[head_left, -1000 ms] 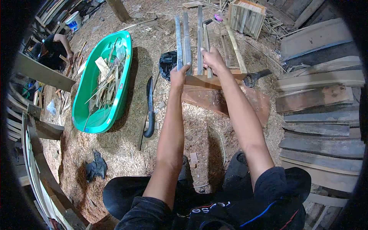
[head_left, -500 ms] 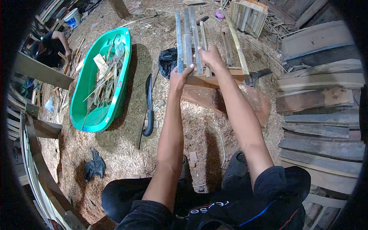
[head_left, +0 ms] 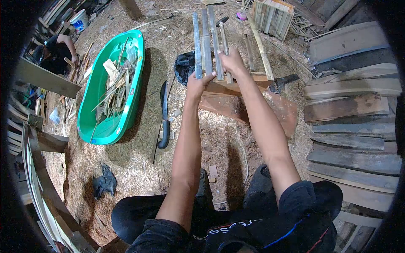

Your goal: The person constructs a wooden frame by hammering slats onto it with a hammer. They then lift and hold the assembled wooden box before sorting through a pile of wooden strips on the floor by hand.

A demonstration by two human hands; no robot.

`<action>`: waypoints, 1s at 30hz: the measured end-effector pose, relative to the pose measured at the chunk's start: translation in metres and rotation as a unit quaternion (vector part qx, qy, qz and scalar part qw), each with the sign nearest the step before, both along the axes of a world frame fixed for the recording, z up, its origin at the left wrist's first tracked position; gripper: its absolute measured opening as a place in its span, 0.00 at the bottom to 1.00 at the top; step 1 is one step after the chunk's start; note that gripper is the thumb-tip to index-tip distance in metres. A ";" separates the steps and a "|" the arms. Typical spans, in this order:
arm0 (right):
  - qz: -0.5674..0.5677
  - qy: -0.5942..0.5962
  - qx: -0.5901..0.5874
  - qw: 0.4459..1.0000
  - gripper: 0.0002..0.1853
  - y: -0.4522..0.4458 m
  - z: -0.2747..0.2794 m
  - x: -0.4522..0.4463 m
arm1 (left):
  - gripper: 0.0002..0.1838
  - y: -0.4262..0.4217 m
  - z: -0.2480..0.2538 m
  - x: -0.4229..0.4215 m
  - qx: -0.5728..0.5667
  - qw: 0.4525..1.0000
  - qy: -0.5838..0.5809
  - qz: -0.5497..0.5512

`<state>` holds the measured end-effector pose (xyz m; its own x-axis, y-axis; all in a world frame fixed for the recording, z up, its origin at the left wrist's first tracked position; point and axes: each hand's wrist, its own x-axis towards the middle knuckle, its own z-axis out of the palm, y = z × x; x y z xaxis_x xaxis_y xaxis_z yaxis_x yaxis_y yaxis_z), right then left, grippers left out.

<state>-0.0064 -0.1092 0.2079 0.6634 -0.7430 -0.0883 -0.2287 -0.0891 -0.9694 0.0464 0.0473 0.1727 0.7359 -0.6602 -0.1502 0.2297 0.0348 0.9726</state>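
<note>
Several narrow wooden slats lie side by side, pointing away from me, on a low wooden block (head_left: 225,87). My left hand (head_left: 198,85) is closed round the near end of the leftmost greyish slat (head_left: 197,44), its thumb stretched to the right across the neighbouring slat ends. Farther right, my right hand (head_left: 231,63) is closed on a thin slat (head_left: 224,38), with its thumb against the grey slat (head_left: 214,40) beside it. My palms and some fingertips are hidden. A longer pale strip (head_left: 260,48) lies right of the right hand.
A machete (head_left: 164,114) lies on the shavings left of my arms. Beyond it stands a green tub (head_left: 136,90) of wood scraps. A black plastic bag (head_left: 184,68) is beside the block. Curved boards (head_left: 352,88) are stacked at right. Another person (head_left: 59,48) crouches at far left.
Both hands stay on the slats, almost in the same place. The view has shifted very slightly.
</note>
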 end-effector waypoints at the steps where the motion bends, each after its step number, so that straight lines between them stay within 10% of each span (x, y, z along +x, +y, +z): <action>1: 0.007 0.004 -0.002 1.000 0.14 0.000 0.002 -0.001 | 0.19 0.000 0.001 0.000 0.004 1.000 -0.003 -0.001; 17: -0.002 0.026 -0.061 0.998 0.15 -0.007 -0.015 0.004 | 0.20 0.004 0.016 -0.002 0.039 0.998 -0.033 -0.031; 23: -0.012 0.025 -0.034 0.999 0.15 -0.008 -0.010 0.005 | 0.13 0.003 0.004 -0.008 -0.047 0.887 -0.377 0.263; 30: -0.019 0.024 -0.023 0.999 0.17 -0.016 -0.020 0.011 | 0.17 -0.004 0.013 0.010 -0.013 0.851 -0.525 0.000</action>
<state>0.0048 -0.1257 0.1882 0.6302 -0.7718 -0.0845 -0.2798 -0.1242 -0.9520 0.0566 0.0432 0.1859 0.4553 -0.6524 0.6058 -0.7659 0.0599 0.6401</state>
